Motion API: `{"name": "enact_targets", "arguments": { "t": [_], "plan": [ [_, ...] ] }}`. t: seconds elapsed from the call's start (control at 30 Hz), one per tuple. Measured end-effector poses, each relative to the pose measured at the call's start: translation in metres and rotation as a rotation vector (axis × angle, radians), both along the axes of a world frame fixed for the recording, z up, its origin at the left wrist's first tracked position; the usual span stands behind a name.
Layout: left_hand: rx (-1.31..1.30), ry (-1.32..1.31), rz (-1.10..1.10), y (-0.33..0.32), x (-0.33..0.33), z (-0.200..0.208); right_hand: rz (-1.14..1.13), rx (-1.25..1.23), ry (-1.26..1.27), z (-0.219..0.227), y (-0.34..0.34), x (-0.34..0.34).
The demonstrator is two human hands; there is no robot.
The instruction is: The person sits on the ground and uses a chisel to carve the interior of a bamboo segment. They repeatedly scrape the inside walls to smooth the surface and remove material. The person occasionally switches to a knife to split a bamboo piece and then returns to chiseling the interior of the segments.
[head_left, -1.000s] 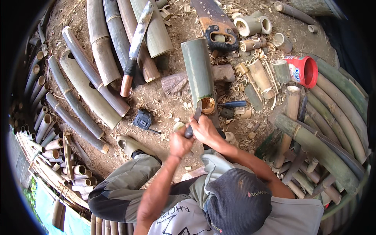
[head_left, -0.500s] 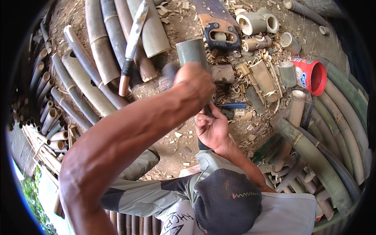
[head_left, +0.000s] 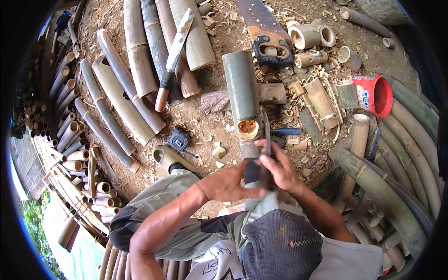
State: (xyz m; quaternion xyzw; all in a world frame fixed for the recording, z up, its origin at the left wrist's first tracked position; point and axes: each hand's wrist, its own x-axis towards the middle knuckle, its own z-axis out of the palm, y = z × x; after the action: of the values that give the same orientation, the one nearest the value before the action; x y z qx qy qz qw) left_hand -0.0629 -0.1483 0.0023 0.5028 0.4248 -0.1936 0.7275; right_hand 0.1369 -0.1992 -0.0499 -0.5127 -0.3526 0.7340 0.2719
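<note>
The person's right hand [head_left: 283,169] is closed around a narrow blade [head_left: 266,128], its tip pointing away from the body. The left hand [head_left: 226,183] is just beside it, thumb stretched toward the right; motion blur there means I cannot tell whether it touches the tool's lower end. Just beyond the hands I see a thick green bamboo tube [head_left: 240,86], its near end cut open, lying across a short log [head_left: 215,101]. Right of it lie wood shavings [head_left: 295,112] and a handsaw [head_left: 273,49]; to the left, a tape measure [head_left: 178,139] and a wooden-handled knife [head_left: 177,51].
</note>
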Motion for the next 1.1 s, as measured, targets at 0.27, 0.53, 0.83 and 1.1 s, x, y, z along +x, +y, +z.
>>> {"name": "enact_targets", "arguments": {
  "t": [0.27, 0.53, 0.83, 1.1],
  "plan": [
    [-0.116, 0.150, 0.909, -0.013, 0.076, -0.096, 0.457, 0.084, -0.614, -0.021, 0.023, 0.030],
    [-0.512, -0.126, 1.485, 0.000, 0.072, -0.099, 1.010, 0.299, -0.689, 0.006, 0.121, 0.014],
    [-0.060, 0.146, 0.976, 0.000, 0.078, -0.087, 0.687, 0.016, -0.679, 0.005, 0.072, 0.027],
    [-0.563, -0.047, 1.490, 0.018, 0.063, -0.077, 1.137, 0.192, -0.665, 0.015, 0.140, 0.004]
  ]
}}
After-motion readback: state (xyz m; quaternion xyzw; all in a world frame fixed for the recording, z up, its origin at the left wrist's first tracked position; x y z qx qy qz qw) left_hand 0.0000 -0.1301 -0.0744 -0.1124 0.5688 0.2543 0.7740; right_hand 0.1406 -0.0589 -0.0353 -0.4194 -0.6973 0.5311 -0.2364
